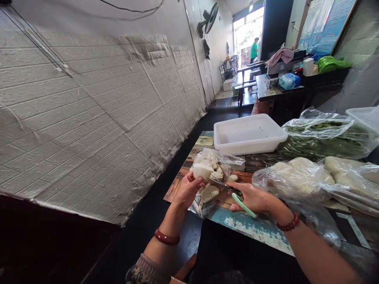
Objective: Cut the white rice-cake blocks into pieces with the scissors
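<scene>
Scissors with pale green handles (237, 197) sit gripped in the right hand (251, 197); left hand (188, 189) pinches a white pale chunk (203, 170) above the crinkled clear plastic bag (217, 161) on the table (251, 228).

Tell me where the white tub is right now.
In the head view, the white tub sits right of centre on the far end of the table, just beyond the clear bag of white chunks and left of the bagged greens.

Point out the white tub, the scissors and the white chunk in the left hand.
white tub (268, 146), head view, front wall.
scissors (243, 205), head view, green handle.
white chunk (202, 170), head view, its top face.
</scene>
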`<control>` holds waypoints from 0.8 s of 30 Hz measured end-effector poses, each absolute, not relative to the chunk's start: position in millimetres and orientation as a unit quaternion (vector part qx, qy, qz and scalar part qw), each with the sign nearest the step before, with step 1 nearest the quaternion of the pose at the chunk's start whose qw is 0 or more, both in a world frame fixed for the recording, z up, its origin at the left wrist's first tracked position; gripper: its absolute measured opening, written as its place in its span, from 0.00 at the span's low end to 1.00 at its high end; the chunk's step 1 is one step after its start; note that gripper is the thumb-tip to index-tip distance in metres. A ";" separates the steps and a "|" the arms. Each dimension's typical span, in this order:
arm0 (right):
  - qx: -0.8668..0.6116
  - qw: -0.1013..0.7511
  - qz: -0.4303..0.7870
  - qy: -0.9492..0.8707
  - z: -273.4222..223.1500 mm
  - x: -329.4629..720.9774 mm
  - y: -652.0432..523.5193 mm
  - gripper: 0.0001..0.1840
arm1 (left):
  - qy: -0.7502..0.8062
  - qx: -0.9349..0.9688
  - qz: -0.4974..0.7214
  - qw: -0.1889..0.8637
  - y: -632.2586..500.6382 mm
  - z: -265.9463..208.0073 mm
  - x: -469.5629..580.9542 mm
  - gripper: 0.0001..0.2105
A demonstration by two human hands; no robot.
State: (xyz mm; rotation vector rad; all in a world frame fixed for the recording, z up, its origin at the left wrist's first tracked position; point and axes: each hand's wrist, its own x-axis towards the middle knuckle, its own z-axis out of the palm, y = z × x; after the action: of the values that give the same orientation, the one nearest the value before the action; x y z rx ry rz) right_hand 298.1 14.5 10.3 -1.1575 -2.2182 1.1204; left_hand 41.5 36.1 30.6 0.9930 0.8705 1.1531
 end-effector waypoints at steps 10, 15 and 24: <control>-0.396 0.208 0.423 -0.788 13.1 298.5 13.9 0.42 | 0.395 0.485 0.483 0.613 37.5 24.6 40.4 0.19; -0.413 0.203 0.442 -0.770 12.4 299.5 14.1 0.42 | 0.416 0.521 0.461 0.586 38.3 28.8 40.4 0.19; -0.423 0.200 0.411 -0.782 12.2 297.0 15.7 0.38 | 0.417 0.517 0.457 0.591 38.3 26.5 38.5 0.18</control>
State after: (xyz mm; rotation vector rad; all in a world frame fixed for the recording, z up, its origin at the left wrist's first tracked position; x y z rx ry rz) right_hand 297.0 15.7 12.2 -1.1828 -2.1875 1.1485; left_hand 38.5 38.3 26.5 1.2032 0.9690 1.0640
